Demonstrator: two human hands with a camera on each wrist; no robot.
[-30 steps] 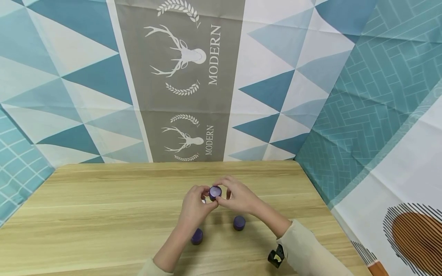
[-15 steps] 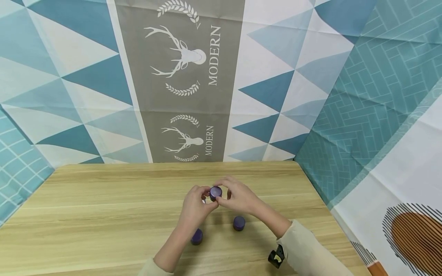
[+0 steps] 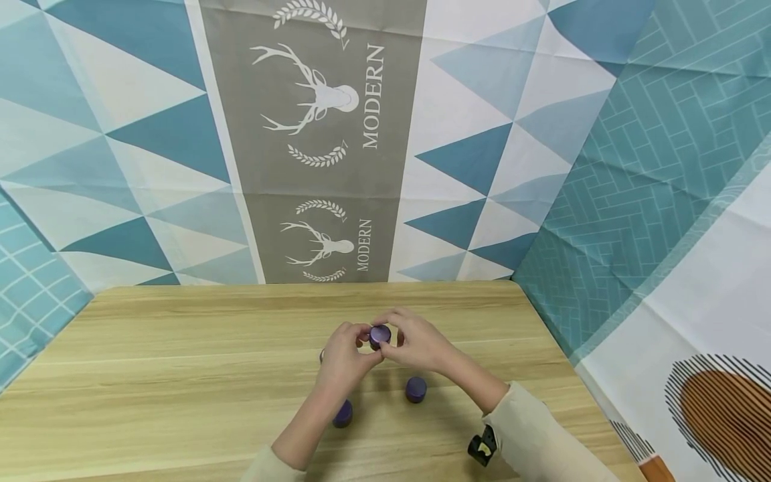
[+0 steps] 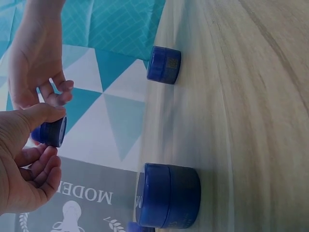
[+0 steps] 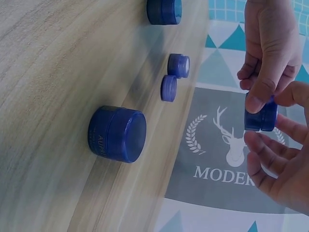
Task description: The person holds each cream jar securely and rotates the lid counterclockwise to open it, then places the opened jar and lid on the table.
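A small purple-blue cosmetic jar (image 3: 380, 335) is held up between both hands above the table. My left hand (image 3: 342, 358) pinches it from the left, thumb and fingers on its sides. From the other side my right hand (image 3: 415, 343) grips the jar near its top with thumb and index finger. In the right wrist view a seam divides the held jar (image 5: 260, 120) into two parts. Below the hands, one closed jar (image 3: 415, 389) stands to the right, and another jar (image 3: 343, 414) is partly covered by the left forearm.
In the right wrist view, a smaller jar (image 5: 179, 65) stands farther back beside a separate blue lid (image 5: 168, 88); the left hand mostly hides them in the head view. A black strapped device (image 3: 482, 447) hangs by the right sleeve. Patterned cloth (image 3: 325, 134) backs the wooden table (image 3: 181, 375).
Both hands and the held jar have shifted slightly to the right. The left hand has turned a little, and a small rim now shows behind its left side. The standing jars stay put.
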